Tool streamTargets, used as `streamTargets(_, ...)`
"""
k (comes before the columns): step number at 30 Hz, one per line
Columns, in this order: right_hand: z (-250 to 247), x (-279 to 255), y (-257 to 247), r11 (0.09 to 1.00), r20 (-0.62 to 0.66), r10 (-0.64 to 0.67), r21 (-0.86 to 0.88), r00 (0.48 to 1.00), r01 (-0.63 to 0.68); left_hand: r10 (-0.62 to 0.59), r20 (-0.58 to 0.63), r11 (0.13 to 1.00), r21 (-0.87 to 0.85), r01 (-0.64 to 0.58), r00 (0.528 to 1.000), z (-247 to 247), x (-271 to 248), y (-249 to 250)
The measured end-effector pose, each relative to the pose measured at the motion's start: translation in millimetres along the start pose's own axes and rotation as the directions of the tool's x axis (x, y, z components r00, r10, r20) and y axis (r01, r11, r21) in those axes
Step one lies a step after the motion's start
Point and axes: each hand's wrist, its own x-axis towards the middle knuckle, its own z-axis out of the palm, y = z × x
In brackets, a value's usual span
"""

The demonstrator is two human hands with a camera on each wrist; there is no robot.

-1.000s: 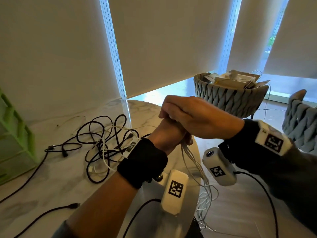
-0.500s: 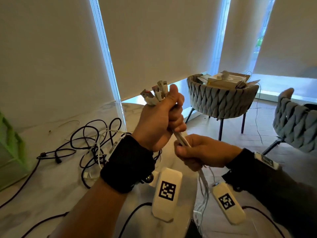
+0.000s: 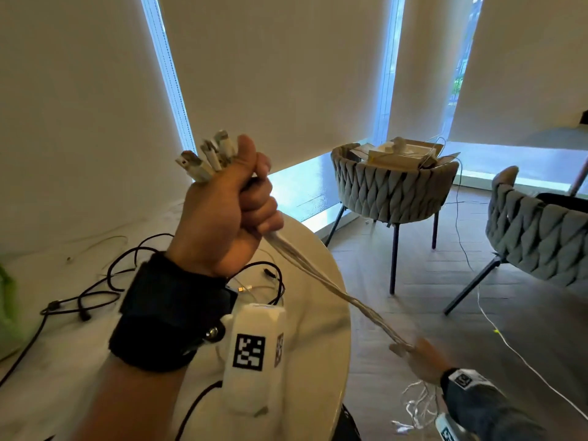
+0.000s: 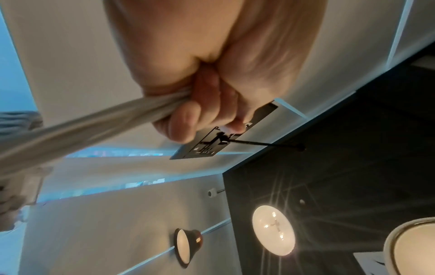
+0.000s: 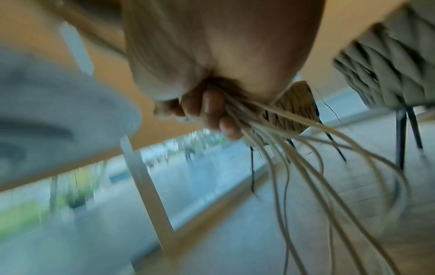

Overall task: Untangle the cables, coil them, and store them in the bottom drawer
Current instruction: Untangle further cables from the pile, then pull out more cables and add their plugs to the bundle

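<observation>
My left hand (image 3: pixel 235 211) is raised in a fist around a bundle of several white cables (image 3: pixel 321 275), whose plugs (image 3: pixel 206 157) stick out above my thumb. The bundle runs taut down to the right into my right hand (image 3: pixel 420 358), which grips it low beside the table edge. In the left wrist view my curled fingers (image 4: pixel 188 122) clamp the white cables (image 4: pixel 82 128). In the right wrist view the loose cable ends (image 5: pixel 306 158) fan out below my right-hand fingers (image 5: pixel 212 113). A tangle of black cables (image 3: pixel 133 281) lies on the round white table (image 3: pixel 321 329). No drawer is in view.
A woven grey chair (image 3: pixel 391 189) holding boxes stands behind the table; a second grey chair (image 3: pixel 541 237) is at the right. A thin white cord (image 3: pixel 509 342) trails across the wooden floor. A green object (image 3: pixel 6 300) shows at the left edge. Roller blinds cover the windows.
My right hand slid down along the white bundle, away from my left hand, pulling it straight and taut. My left hand rose slightly, still gripping the plug ends.
</observation>
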Motion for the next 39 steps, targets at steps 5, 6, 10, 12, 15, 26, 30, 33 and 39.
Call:
streamTargets(5,-11.2,0.7,-23.9,0.895,0.312,0.135,-0.446,0.940,0.020,0.007,-0.058,1.000,-0.018,-0.008,0.998,-11.0,7.6,-2.9)
streamTargets(6,-24.7,-5.6,-45.7,0.876,0.352,0.147,-0.481,0.924,0.044,-0.002,-0.055,1.000,-0.004,0.001,0.998,-11.9,8.5,-5.4)
streamTargets(10,-80.2,-19.4,-133.0,0.914,0.400,-0.062,-0.345,0.915,0.213,-0.073,-0.011,0.995,0.070,0.073,0.997,-9.1,10.0,-21.7)
streamTargets(12,-110.2,-40.4,-183.8,0.874,0.308,-0.265,-0.323,0.914,0.363,-0.116,-0.004,0.987,0.113,0.116,0.993,-8.1,10.3,-28.5)
streamTargets(15,-143.4,-80.8,-259.4,0.810,0.006,-0.575,-0.141,0.818,0.570,-0.172,-0.026,0.967,0.187,0.173,0.985,-10.5,10.8,-34.8)
streamTargets(26,-126.8,-159.4,-402.0,0.246,-0.072,-0.965,0.072,0.251,0.967,-0.262,0.117,0.952,0.194,0.237,0.958,-50.2,-14.8,-1.2)
streamTargets(30,-119.5,-173.5,-429.8,0.186,0.002,-0.982,0.201,0.189,0.962,-0.270,0.170,0.955,0.170,0.242,0.948,-68.6,-33.9,21.7)
streamTargets(33,-112.2,-185.9,-451.7,0.127,0.044,-0.992,0.218,0.120,0.968,-0.243,0.156,0.957,0.201,0.210,0.957,-79.8,-47.8,35.5)
streamTargets(39,-87.6,-193.6,-483.3,0.052,0.162,-0.986,0.147,0.028,0.988,-0.183,0.050,0.948,0.274,0.163,0.982,-104.4,-67.0,56.3)
